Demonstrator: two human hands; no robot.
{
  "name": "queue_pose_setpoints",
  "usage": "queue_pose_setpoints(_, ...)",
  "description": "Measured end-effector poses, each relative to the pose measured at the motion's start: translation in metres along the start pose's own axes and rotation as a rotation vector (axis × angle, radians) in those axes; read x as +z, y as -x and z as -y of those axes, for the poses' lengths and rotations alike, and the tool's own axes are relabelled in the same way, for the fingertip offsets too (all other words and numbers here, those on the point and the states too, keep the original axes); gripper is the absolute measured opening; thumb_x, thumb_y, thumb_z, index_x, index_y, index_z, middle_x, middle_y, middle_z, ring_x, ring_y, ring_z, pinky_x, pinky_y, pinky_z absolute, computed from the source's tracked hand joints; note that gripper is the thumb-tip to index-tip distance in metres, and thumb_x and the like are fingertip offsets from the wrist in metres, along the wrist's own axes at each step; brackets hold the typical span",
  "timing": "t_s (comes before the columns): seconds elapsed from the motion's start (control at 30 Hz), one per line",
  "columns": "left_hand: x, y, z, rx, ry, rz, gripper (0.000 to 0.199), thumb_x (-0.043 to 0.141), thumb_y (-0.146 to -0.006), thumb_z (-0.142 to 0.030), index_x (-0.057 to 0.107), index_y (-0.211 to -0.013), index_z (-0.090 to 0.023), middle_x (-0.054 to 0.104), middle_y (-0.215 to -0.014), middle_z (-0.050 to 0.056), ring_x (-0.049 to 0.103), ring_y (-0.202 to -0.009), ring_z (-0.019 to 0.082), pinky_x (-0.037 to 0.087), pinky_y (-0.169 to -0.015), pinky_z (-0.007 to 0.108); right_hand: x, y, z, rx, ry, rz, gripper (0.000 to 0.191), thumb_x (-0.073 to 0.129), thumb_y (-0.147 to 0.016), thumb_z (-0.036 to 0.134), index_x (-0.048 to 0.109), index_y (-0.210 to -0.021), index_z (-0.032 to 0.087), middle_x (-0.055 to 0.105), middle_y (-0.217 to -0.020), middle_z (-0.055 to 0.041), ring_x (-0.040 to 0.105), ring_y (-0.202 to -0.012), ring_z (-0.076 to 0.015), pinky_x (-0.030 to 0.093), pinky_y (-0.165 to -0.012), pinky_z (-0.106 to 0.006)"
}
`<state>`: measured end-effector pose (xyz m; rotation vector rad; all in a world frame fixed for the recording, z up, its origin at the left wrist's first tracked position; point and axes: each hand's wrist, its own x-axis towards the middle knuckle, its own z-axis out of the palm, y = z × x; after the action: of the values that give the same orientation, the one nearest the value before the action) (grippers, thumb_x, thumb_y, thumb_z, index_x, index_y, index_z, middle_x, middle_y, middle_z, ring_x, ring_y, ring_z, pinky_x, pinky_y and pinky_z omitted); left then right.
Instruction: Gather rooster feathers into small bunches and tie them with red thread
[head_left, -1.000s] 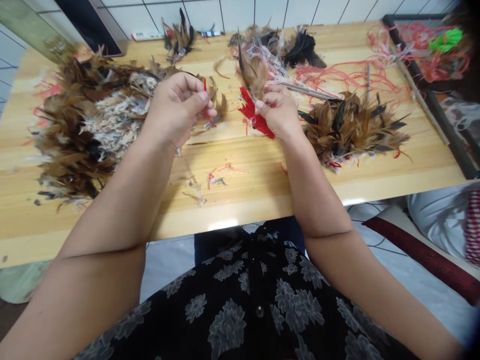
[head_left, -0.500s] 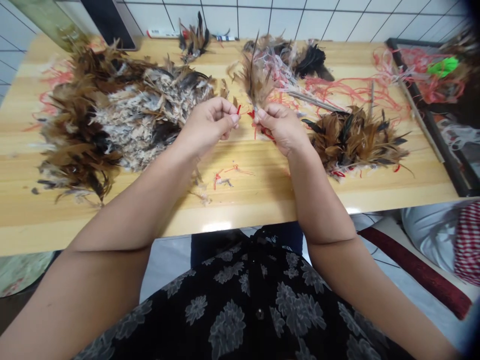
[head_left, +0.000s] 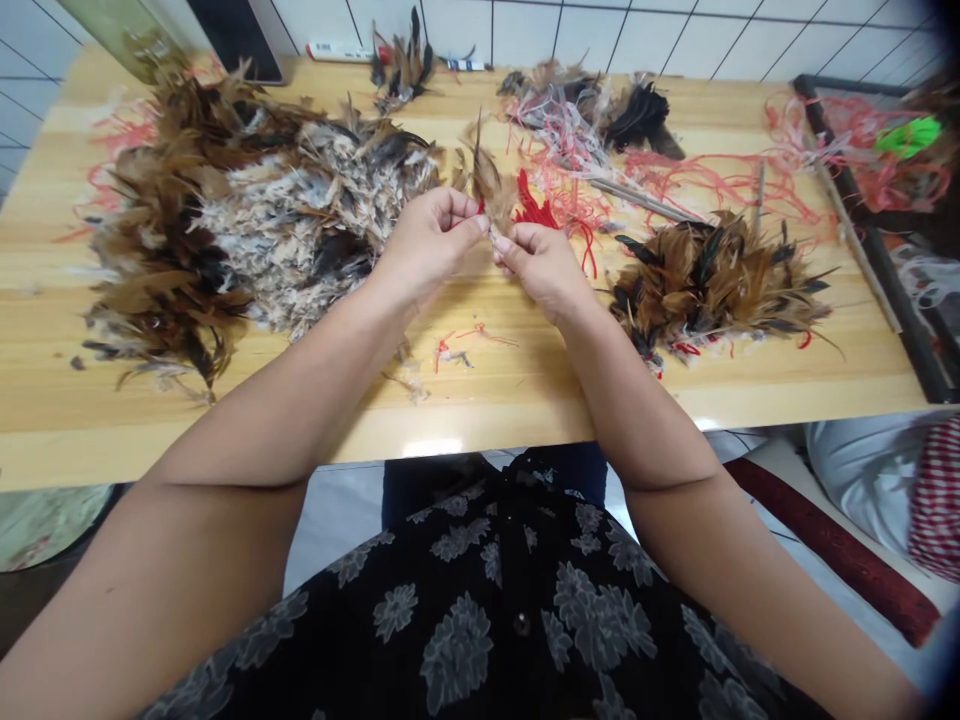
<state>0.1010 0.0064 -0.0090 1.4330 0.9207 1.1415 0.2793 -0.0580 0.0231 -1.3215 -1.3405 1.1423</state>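
My left hand (head_left: 442, 235) is closed in a pinch, with a bit of red yarn (head_left: 481, 208) at its fingertips. Close against it, my right hand (head_left: 541, 268) pinches the quill end of a small feather bunch (head_left: 491, 182), whose brown tips point away from me. The fingertips of both hands nearly meet at the quills, and whether they touch is hard to tell. Just beyond my right hand lie several short red yarn pieces (head_left: 534, 203). A pile of brown feather bunches (head_left: 720, 275) sits right of my right wrist.
A large heap of brown and whitish feathers (head_left: 277, 220) covers the table's left side. Pink and white strings (head_left: 570, 140) lie at the back beside dark feathers (head_left: 639, 118). Thin sticks (head_left: 649, 200) rest nearby. A dark-framed tray (head_left: 862, 220) stands right, markers (head_left: 341, 51) along the wall.
My right hand has moved left with the feather bunch, bringing it to my left fingertips. The red yarn pieces behind that hand are now uncovered. The view has shifted slightly.
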Motion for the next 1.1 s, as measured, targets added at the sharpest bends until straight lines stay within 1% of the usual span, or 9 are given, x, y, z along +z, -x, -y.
queue_pose_setpoints(0.13, -0.001, 0.004, -0.004, -0.017, 0.051, -0.023, 0.066, 0.118, -0.074, -0.057, 0.056, -0.077, -0.032, 0.055, -0.071, -0.001, 0.048, -0.067, 0.023, 0.034, -0.064, 0.041, 0.002, -0.001, -0.003, -0.009, -0.014, 0.021, 0.062, 0.104, -0.11, 0.051, 0.06, -0.076, 0.024, 0.058, -0.073, 0.005, 0.048, -0.075, -0.0126, 0.047, -0.077, -0.027)
queue_pose_setpoints(0.23, -0.002, 0.012, -0.014, -0.057, 0.12, 0.022, 0.065, 0.121, -0.08, -0.057, 0.061, -0.082, -0.032, 0.054, -0.072, -0.002, 0.047, -0.064, 0.02, 0.029, -0.062, 0.039, 0.003, -0.003, -0.007, -0.02, -0.028, 0.025, 0.06, 0.101, -0.113, 0.043, 0.058, -0.076, 0.024, 0.055, -0.072, 0.0059, 0.046, -0.074, -0.0119, 0.043, -0.076, -0.027)
queue_pose_setpoints(0.33, -0.003, 0.018, -0.025, -0.085, 0.165, 0.021, 0.064, 0.12, -0.082, -0.054, 0.061, -0.082, -0.031, 0.05, -0.07, -0.004, 0.037, -0.061, 0.017, 0.024, -0.061, 0.039, 0.004, -0.006, -0.011, -0.027, -0.058, 0.019, 0.058, 0.097, -0.116, 0.034, 0.057, -0.076, 0.023, 0.053, -0.072, 0.0063, 0.045, -0.074, -0.0115, 0.041, -0.076, -0.027)
queue_pose_setpoints(0.4, -0.003, 0.02, -0.028, -0.1, 0.166, 0.023, 0.063, 0.12, -0.082, -0.052, 0.061, -0.083, -0.031, 0.049, -0.069, -0.005, 0.036, -0.062, 0.017, 0.025, -0.061, 0.039, 0.004, -0.007, -0.014, -0.025, -0.087, 0.006, 0.059, 0.098, -0.115, 0.032, 0.055, -0.076, 0.023, 0.053, -0.073, 0.0062, 0.045, -0.074, -0.0112, 0.041, -0.076, -0.027)
queue_pose_setpoints(0.47, -0.004, 0.018, -0.025, -0.11, 0.165, 0.018, 0.062, 0.12, -0.084, -0.049, 0.061, -0.085, -0.031, 0.049, -0.07, -0.004, 0.038, -0.067, 0.019, 0.028, -0.064, 0.04, 0.005, -0.008, -0.015, -0.018, -0.107, -0.016, 0.062, 0.098, -0.115, 0.032, 0.052, -0.075, 0.024, 0.053, -0.074, 0.0061, 0.046, -0.075, -0.0111, 0.041, -0.076, -0.027)
queue_pose_setpoints(0.57, -0.005, 0.014, -0.018, -0.127, 0.189, 0.006, 0.064, 0.12, -0.087, -0.041, 0.057, -0.084, -0.028, 0.044, -0.068, -0.005, 0.034, -0.071, 0.019, 0.024, -0.067, 0.041, 0.005, -0.009, -0.017, -0.014, -0.121, -0.049, 0.062, 0.097, -0.116, 0.036, 0.051, -0.076, 0.024, 0.053, -0.075, 0.0056, 0.048, -0.076, -0.011, 0.043, -0.076, -0.026)
queue_pose_setpoints(0.73, -0.005, 0.013, -0.014, -0.154, 0.163, 0.032, 0.055, 0.111, -0.109, -0.029, 0.058, -0.095, -0.026, 0.048, -0.074, -0.006, 0.038, -0.072, 0.015, 0.027, -0.072, 0.039, 0.006, -0.012, -0.022, -0.029, -0.079, -0.05, 0.065, 0.102, -0.113, 0.043, 0.051, -0.076, 0.025, 0.054, -0.075, 0.0057, 0.047, -0.075, -0.0107, 0.041, -0.076, -0.028)
queue_pose_setpoints(0.9, 0.001, 0.019, -0.022, -0.171, 0.162, 0.043, 0.056, 0.11, -0.105, -0.026, 0.058, -0.085, -0.027, 0.048, -0.07, -0.004, 0.039, -0.066, 0.017, 0.026, -0.064, 0.038, 0.006, -0.016, -0.03, -0.076, -0.03, -0.022, 0.066, 0.101, -0.113, 0.052, 0.052, -0.077, 0.025, 0.052, -0.076, 0.006, 0.046, -0.078, -0.0127, 0.042, -0.079, -0.028)
queue_pose_setpoints(1.1, 0.01, 0.024, -0.035, -0.198, 0.107, -0.041, 0.052, 0.092, -0.107, -0.002, 0.056, -0.078, -0.025, 0.051, -0.072, -0.004, 0.034, -0.064, 0.015, 0.022, -0.063, 0.037, 0.005, -0.02, -0.039, -0.122, 0.026, -0.028, 0.066, 0.103, -0.11, 0.057, 0.053, -0.079, 0.026, 0.048, -0.077, 0.0055, 0.045, -0.082, -0.0149, 0.041, -0.079, -0.03)
